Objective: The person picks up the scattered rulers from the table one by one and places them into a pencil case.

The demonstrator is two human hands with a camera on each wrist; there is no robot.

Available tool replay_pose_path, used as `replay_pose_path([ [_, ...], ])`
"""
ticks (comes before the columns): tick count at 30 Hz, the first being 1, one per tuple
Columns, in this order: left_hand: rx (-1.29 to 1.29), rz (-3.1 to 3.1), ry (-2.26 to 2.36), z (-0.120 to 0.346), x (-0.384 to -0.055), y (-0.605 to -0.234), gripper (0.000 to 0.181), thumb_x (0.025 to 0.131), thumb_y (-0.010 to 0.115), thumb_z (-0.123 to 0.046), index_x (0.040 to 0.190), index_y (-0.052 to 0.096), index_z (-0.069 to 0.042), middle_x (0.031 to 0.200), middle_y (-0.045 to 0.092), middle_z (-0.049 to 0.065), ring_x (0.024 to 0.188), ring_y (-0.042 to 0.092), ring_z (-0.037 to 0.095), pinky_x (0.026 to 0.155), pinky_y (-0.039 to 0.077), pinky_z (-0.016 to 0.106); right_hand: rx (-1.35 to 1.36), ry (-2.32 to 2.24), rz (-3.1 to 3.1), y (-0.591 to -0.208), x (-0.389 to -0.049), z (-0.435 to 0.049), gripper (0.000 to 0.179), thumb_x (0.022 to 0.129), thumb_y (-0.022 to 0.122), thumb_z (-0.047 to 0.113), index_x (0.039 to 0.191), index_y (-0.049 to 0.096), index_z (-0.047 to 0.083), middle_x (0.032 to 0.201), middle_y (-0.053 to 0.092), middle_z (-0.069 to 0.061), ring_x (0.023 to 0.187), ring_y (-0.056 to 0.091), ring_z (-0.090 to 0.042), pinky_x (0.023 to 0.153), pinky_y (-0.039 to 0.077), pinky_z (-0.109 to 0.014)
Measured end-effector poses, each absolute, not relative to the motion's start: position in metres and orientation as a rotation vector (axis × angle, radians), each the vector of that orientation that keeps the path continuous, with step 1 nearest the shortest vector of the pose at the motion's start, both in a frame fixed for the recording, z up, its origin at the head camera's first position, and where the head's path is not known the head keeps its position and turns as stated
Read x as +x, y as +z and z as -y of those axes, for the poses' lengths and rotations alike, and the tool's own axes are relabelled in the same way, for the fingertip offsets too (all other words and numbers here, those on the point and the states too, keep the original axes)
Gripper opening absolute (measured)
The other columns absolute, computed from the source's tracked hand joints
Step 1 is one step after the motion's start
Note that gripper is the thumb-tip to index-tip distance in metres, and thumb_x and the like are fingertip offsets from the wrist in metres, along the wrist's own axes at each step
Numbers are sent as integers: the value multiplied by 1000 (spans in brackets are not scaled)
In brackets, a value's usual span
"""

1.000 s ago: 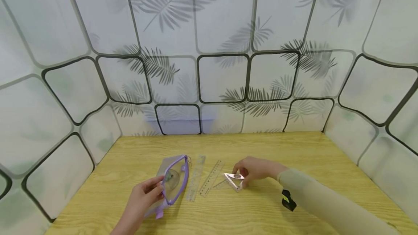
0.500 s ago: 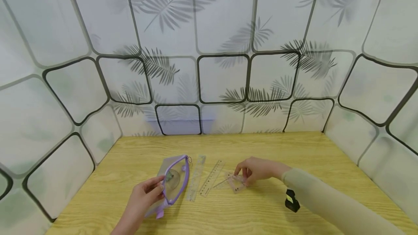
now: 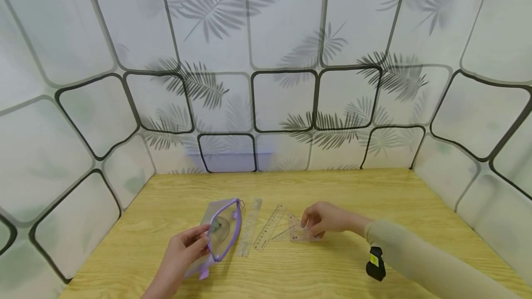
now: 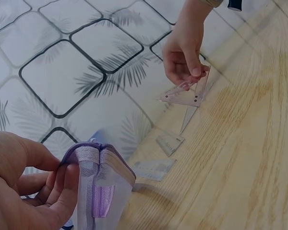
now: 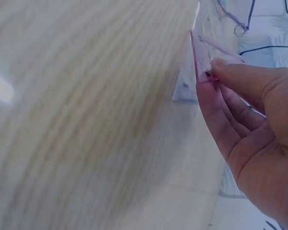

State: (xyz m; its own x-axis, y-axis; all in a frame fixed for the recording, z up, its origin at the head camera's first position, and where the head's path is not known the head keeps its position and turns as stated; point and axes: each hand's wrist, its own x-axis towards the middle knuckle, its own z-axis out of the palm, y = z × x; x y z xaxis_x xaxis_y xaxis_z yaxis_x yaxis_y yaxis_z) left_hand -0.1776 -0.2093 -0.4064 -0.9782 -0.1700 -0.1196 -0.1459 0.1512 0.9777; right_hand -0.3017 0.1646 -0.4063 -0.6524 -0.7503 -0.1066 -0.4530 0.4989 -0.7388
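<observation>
My left hand (image 3: 181, 249) grips the near side of a see-through zip pouch (image 3: 204, 255) with purple edging, its mouth unzipped. Inside the pouch shows a clear rounded piece, perhaps a protractor (image 3: 222, 229). Thumb and fingers of my right hand (image 3: 329, 218) pinch a pinkish clear set square (image 3: 297, 233) by one corner; the right wrist view shows the thumb on the set square (image 5: 201, 60) from one side. It is held up over the table in the left wrist view. Another clear triangular piece (image 3: 280, 235) lies just left of it.
Two clear rulers, a wide one (image 3: 250, 229) and a narrower one (image 3: 269, 228), lie slanted between pouch and set square. A patterned curtain (image 3: 282, 100) encloses the back and sides of the wooden table (image 3: 266, 273). A black device (image 3: 376, 264) hangs at my right wrist.
The set square has turned in my right hand, losing its bright glare, with its flat face now towards me. My right hand has moved slightly right. The left hand and pouch stay put.
</observation>
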Motion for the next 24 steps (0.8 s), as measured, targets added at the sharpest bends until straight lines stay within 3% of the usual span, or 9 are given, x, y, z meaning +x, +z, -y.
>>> replay_pose_path([
  [6,334,2362,-2017,209,-178,-407,38,98,56,-1,134,55,9,94,62,5,87,62,15,74,61,25,-970,-1085,-2291,-409,-292,-157,22,92,66,3,113,67,-4,82,69,-13,65,62,-6,59,57,-21],
  [11,339,2360,-2015,209,-178,-407,37,98,55,0,134,55,10,95,64,6,87,63,14,74,61,25,-943,-1176,-2285,-410,-285,-149,25,92,64,2,115,65,-7,82,69,-15,62,57,-5,57,54,-27],
  [24,332,2359,-2019,208,-179,-406,37,98,55,0,133,55,10,102,65,10,91,64,16,75,61,26,-783,-1478,-2243,-423,-276,-130,35,93,65,4,124,59,-12,96,69,-26,76,67,-12,68,62,-29],
])
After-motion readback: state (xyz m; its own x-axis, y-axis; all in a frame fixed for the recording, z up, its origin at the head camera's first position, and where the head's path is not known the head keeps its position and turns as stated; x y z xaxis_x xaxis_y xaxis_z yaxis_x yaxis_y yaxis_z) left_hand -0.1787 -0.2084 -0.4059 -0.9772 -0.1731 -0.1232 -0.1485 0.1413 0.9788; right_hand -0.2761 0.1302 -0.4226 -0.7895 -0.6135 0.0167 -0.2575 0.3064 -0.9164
